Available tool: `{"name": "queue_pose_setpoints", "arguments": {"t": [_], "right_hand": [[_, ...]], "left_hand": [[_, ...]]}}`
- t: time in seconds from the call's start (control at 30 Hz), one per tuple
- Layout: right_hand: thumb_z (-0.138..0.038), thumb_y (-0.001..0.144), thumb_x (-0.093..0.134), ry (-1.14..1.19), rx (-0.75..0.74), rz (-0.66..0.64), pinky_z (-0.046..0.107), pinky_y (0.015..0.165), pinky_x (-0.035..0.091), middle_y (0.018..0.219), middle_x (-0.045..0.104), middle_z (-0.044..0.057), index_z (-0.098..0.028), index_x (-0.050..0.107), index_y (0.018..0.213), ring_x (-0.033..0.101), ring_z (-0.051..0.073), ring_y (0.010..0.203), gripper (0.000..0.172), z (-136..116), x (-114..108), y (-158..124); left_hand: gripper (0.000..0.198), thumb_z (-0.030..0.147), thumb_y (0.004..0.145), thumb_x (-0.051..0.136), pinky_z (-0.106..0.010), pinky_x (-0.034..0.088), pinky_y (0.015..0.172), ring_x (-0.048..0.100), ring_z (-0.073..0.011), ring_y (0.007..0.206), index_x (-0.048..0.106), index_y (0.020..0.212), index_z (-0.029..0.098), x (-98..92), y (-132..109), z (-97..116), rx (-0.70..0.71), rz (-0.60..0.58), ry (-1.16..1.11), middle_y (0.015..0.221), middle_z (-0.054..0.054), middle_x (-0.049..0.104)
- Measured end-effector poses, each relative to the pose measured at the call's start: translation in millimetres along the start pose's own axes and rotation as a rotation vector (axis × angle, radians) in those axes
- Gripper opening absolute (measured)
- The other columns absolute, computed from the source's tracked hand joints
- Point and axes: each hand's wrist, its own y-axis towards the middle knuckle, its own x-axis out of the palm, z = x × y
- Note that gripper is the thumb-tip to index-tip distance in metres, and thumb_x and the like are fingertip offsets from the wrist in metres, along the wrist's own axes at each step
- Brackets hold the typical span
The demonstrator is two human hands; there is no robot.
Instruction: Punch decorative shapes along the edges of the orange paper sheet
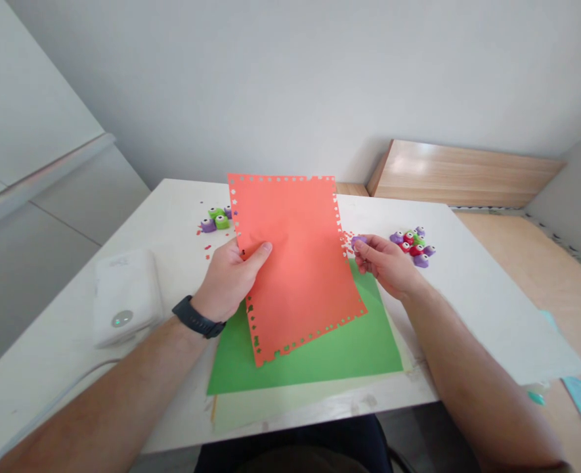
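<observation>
My left hand (pixel 228 279) grips the left edge of a coral paper sheet (pixel 295 263), thumb on its face, and lifts the sheet at a tilt. Small star-shaped holes run along the sheet's edges. My right hand (pixel 383 263) pinches a small purple craft punch (pixel 358 242) between fingers and thumb, right beside the sheet's right edge. Below the sheet lies a green paper sheet (pixel 314 348), partly hidden by it. Several punches in purple, green and red stand in a cluster (pixel 411 247) just beyond my right hand.
A second cluster of green and purple punches (pixel 215 221) stands behind my left hand, with coloured paper scraps (pixel 206 249) around it. A white box (pixel 125 295) with a cable sits on the white table (pixel 472 309) at left. A wooden panel (pixel 457 174) lies beyond.
</observation>
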Motion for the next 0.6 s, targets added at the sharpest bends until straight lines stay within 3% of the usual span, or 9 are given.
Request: {"name": "queue_pose_setpoints", "arguments": {"t": [0.13,0.4,0.6], "right_hand": [[-0.056,0.085,0.083,-0.043,-0.006,-0.005,0.028,0.059,0.041,0.077,0.062,-0.001,-0.02,0.07,0.09,0.053,0.012,0.067,0.039,0.2,0.8,-0.8],[-0.054,0.092,0.077,-0.064,-0.061,-0.097,0.03,0.074,0.046,0.103,0.072,0.005,-0.021,0.075,0.101,0.062,0.018,0.093,0.034,-2.6,2.6,-6.1],[-0.052,0.091,0.078,-0.167,-0.069,-0.178,0.03,0.073,0.042,0.099,0.072,0.003,-0.022,0.077,0.104,0.057,0.016,0.083,0.033,3.8,6.5,-5.8]], "left_hand": [[0.049,0.041,0.088,0.079,-0.05,0.053,0.113,0.07,-0.0333,0.125,0.073,0.133,0.021,0.9,-0.5,2.3,-0.009,0.017,-0.015,0.138,-0.01,0.074],[0.049,0.042,0.088,0.079,-0.048,0.055,0.111,0.07,-0.0332,0.125,0.074,0.132,0.02,1.3,-0.4,2.5,-0.016,0.012,-0.02,0.137,-0.01,0.074],[0.048,0.042,0.085,0.082,-0.047,0.057,0.108,0.073,-0.0331,0.12,0.075,0.129,0.022,3.1,-2.0,5.4,-0.056,0.017,-0.04,0.133,-0.01,0.076]]}}
